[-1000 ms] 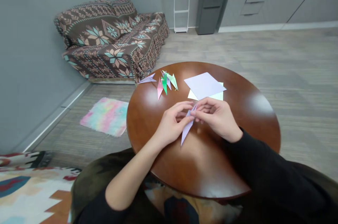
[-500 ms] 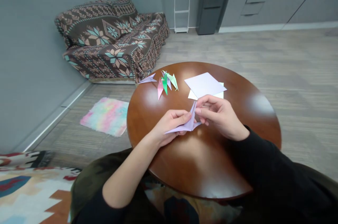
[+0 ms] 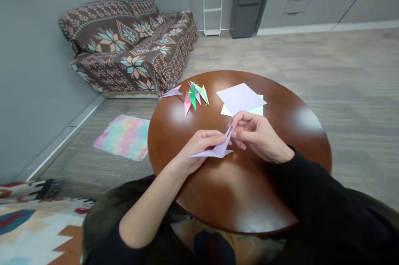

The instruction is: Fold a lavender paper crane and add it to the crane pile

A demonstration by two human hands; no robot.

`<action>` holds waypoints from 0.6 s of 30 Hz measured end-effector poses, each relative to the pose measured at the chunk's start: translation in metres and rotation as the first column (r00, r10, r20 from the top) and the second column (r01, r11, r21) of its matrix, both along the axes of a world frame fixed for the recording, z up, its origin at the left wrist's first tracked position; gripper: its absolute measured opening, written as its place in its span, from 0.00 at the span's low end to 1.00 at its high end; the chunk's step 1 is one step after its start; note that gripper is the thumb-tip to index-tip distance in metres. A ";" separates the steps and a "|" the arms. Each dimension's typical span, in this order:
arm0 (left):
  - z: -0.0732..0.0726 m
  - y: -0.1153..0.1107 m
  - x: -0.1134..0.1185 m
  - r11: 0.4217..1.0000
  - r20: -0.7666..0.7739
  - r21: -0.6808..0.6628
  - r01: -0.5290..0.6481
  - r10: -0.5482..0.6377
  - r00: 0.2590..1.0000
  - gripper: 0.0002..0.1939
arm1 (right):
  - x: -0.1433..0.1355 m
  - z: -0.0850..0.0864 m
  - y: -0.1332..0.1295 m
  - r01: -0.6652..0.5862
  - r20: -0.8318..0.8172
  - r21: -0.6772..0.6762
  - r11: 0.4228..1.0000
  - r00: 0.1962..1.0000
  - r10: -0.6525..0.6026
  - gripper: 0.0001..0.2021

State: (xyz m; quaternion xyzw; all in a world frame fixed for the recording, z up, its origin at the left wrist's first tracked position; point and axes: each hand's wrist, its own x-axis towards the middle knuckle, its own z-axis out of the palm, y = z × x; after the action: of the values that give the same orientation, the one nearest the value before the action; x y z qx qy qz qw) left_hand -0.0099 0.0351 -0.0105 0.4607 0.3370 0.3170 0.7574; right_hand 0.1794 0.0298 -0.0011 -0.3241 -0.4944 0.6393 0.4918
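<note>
A lilac origami crane (image 3: 222,148), partly folded with thin pointed ends, is held above the round brown table (image 3: 243,190). My left hand (image 3: 201,146) is closed on its body, thumb on top and the other fingers mostly hidden beneath. At the crane's upper tip, my right hand (image 3: 254,134) has its thumb and forefinger around the narrow points. Whether those fingertips press the paper or only touch it is hard to make out.
Several folded paper cranes, among them a green crane (image 3: 192,97) and a pink crane (image 3: 187,103), lie at the table's far left. Lilac paper (image 3: 241,97) rests over pale green paper beyond my right hand. A patterned sofa (image 3: 131,48) stands behind.
The crane has tilted, its upper tip leaning further right and its lower points shifting left. My right fingers have moved slightly about the tip. The whole view has shifted a little.
</note>
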 end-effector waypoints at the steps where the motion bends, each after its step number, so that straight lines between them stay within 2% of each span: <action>1: 0.000 0.000 0.000 1.000 0.002 0.012 -0.019 0.019 1.000 0.13 | 0.000 0.000 0.000 0.010 0.026 0.015 1.000 1.000 -0.010 0.09; 6: -0.001 0.000 0.001 0.997 0.004 0.001 -0.077 0.077 0.997 0.14 | -0.002 0.004 -0.003 0.016 0.224 0.066 0.998 0.974 -0.030 0.08; 10: 0.000 0.001 0.002 0.996 -0.001 -0.032 -0.081 0.081 0.997 0.17 | -0.002 0.007 -0.006 0.014 0.319 0.116 0.993 0.946 -0.051 0.06; 15: 0.000 0.000 0.003 0.992 0.004 -0.080 -0.100 0.100 0.995 0.17 | 0.001 0.006 -0.006 0.063 0.420 0.298 0.952 0.887 -0.190 0.03; 18: -0.001 -0.001 0.003 0.991 0.011 -0.076 -0.107 0.108 0.994 0.17 | 0.002 0.006 -0.006 0.032 0.503 0.408 0.912 0.826 -0.254 0.03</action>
State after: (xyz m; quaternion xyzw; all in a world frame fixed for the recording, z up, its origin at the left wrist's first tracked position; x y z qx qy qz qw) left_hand -0.0068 0.0345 -0.0114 0.4108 0.3675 0.3480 0.7584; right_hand 0.1815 0.0240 0.0049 -0.4273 -0.7024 0.3717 0.4312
